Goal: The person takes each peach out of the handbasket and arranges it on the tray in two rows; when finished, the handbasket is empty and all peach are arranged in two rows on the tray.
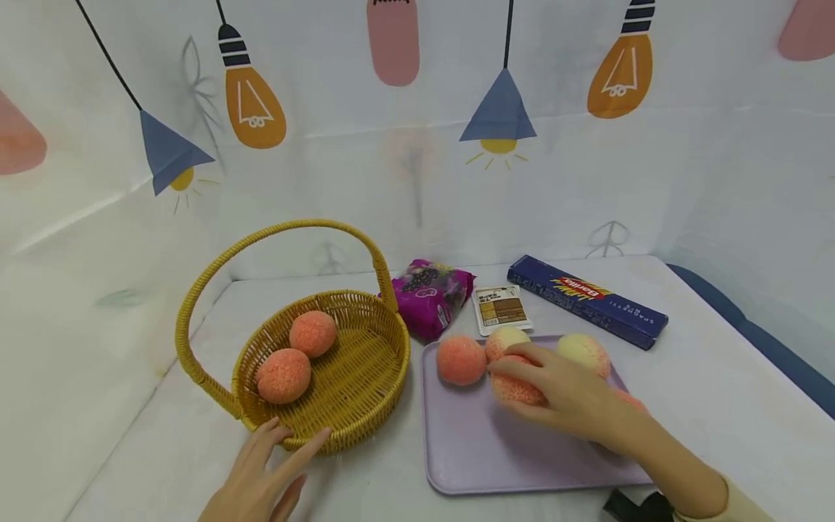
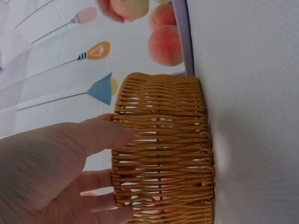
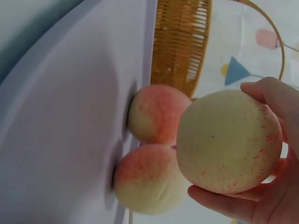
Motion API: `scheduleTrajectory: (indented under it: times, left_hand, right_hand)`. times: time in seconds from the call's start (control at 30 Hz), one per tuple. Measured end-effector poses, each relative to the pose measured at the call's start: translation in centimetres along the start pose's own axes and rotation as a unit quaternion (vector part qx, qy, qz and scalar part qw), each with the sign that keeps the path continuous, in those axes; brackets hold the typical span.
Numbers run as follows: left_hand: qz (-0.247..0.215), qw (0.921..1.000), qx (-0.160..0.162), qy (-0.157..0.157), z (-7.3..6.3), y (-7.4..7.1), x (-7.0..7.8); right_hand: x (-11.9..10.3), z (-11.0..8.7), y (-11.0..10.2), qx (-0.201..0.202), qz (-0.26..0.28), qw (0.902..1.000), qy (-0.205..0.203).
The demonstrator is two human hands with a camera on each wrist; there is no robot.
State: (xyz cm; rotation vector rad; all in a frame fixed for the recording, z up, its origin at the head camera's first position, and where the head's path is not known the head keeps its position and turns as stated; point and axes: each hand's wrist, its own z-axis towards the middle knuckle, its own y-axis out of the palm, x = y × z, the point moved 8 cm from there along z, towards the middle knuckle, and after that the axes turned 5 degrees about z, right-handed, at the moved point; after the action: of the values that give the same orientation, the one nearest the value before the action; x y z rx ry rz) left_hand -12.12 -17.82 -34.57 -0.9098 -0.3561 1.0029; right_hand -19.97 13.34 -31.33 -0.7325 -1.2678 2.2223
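My right hand point(image 1: 554, 391) grips a peach point(image 3: 229, 142), pale with red speckles, over the lilac tray point(image 1: 470, 464). Thumb and fingers spread round its sides in the right wrist view. Other pink and cream peaches sit on the tray, among them a pink one point(image 1: 461, 360) at its left and a pale one point(image 1: 583, 354) behind my hand. At the near rim of the handled wicker basket point(image 1: 365, 370), my left hand point(image 1: 254, 478) rests its fairly straight fingers. Two pink peaches lie inside the basket's left half, one point(image 1: 313, 333) behind the other point(image 1: 283, 375).
Behind the tray lie a purple packet point(image 1: 430, 297), a small white and brown sachet point(image 1: 501, 308) and a blue spaghetti box point(image 1: 587, 301). The basket's tall handle point(image 1: 287, 228) arches up at the left. A black object point(image 1: 639, 506) lies by my right sleeve.
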Motion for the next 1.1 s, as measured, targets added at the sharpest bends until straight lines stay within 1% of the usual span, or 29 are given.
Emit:
scheduleTrajectory:
  times: [0.07, 0.13, 0.2, 0.23, 0.33, 0.4, 0.5, 0.57, 0.63, 0.77, 0.9, 1.1]
  left_hand:
    - [-0.004, 0.9998, -0.017, -0.011, 0.0, -0.1, 0.0]
    - [-0.004, 0.9994, -0.029, -0.017, 0.1, -0.1, 0.0]
    - [-0.007, 0.9992, -0.034, -0.021, 0.2, -0.1, 0.0]
    - [-0.011, 0.9992, -0.033, -0.020, 0.2, -0.1, 0.1]
    - [-0.016, 0.9994, -0.029, -0.014, 0.4, -0.2, 0.1]
    - [-0.019, 0.9994, -0.027, -0.011, 0.5, -0.3, 0.2]
    - [-0.013, 0.9995, -0.026, -0.008, 0.5, -0.3, 0.2]
    - [-0.015, 0.9996, -0.024, -0.004, 0.5, -0.3, 0.2]
    - [-0.021, 0.9996, -0.017, 0.005, 0.5, -0.3, 0.3]
    - [-0.036, 0.9990, -0.006, 0.024, 0.7, -0.1, 0.4]
    - [-0.035, 0.9988, -0.001, 0.033, 0.6, 0.0, 0.4]
    - [-0.043, 0.9977, 0.021, 0.047, 0.3, 0.1, 0.3]
  right_hand:
    - [0.7, -0.6, -0.2, -0.012, -0.005, 0.9996, 0.023]
    - [1.1, -1.2, -0.4, -0.019, -0.005, 0.9992, 0.035]
    - [1.2, -1.8, -0.6, -0.017, -0.004, 0.9994, 0.030]
    - [1.0, -2.0, -0.7, -0.013, -0.005, 0.9998, 0.017]
    - [0.7, -2.7, -0.8, -0.002, -0.010, 0.9999, -0.012]
    - [0.8, -3.1, -0.7, -0.006, -0.010, 0.9999, -0.007]
    - [1.1, -3.7, -0.4, -0.022, -0.023, 0.9994, 0.016]
    - [1.2, -4.0, -0.3, -0.030, -0.028, 0.9989, 0.024]
    - [1.1, -4.2, -0.2, -0.029, -0.028, 0.9989, 0.022]
    - [0.9, -4.4, -0.2, -0.015, -0.024, 0.9995, 0.010]
    - [0.8, -4.6, 0.2, -0.009, -0.020, 0.9998, 0.001]
    - [0.6, -4.6, 0.6, -0.006, -0.018, 0.9996, -0.019]
